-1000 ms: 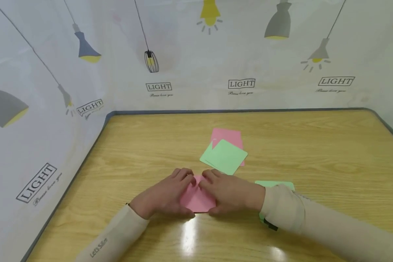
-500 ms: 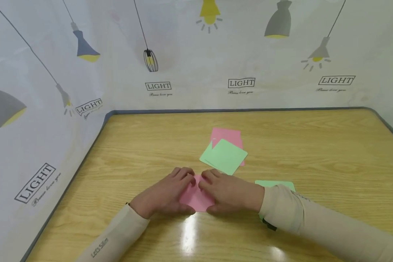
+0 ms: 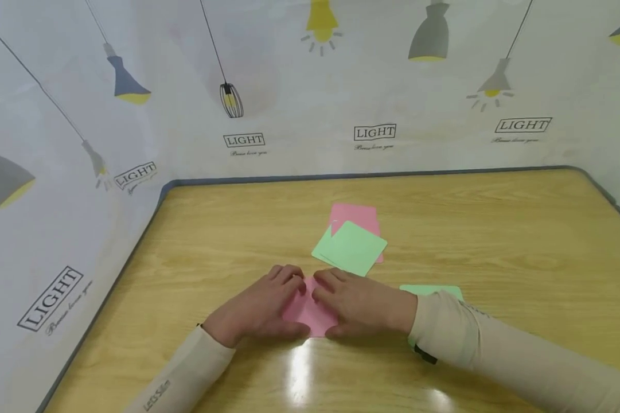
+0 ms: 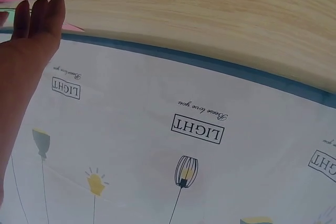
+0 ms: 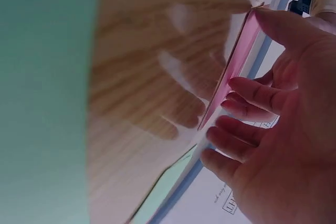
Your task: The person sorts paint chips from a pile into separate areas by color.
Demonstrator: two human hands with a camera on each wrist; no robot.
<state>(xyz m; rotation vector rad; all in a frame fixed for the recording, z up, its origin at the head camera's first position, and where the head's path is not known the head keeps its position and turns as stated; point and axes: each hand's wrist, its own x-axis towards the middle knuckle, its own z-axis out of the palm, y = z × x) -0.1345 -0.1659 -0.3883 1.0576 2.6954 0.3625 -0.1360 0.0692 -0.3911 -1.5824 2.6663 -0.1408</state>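
Note:
A pink sheet of paper (image 3: 311, 314) lies low over the table between my two hands, its near edge towards me. My left hand (image 3: 258, 307) holds its left side, thumb at the near edge and bent fingers at the far part. On the opposite side, my right hand (image 3: 369, 304) grips it in the same way, fingertips close to those of the left. In the right wrist view, the thumb of the right hand (image 5: 283, 119) meets the edge of the pink sheet (image 5: 247, 51). Only part of the left hand (image 4: 34, 45) shows in the left wrist view.
Beyond the hands, overlapping green sheets (image 3: 356, 248) lie partly over another pink sheet (image 3: 354, 213). A further green sheet (image 3: 431, 289) lies under the right forearm, mostly hidden. The wooden table (image 3: 227, 229) meets a patterned white cloth (image 3: 299, 155) at its dark-edged back.
Both thumbs have shifted slightly up and inward at the near edge of the pink sheet, where a dark line showed earlier. The head view has tilted slightly. The other sheets stay put.

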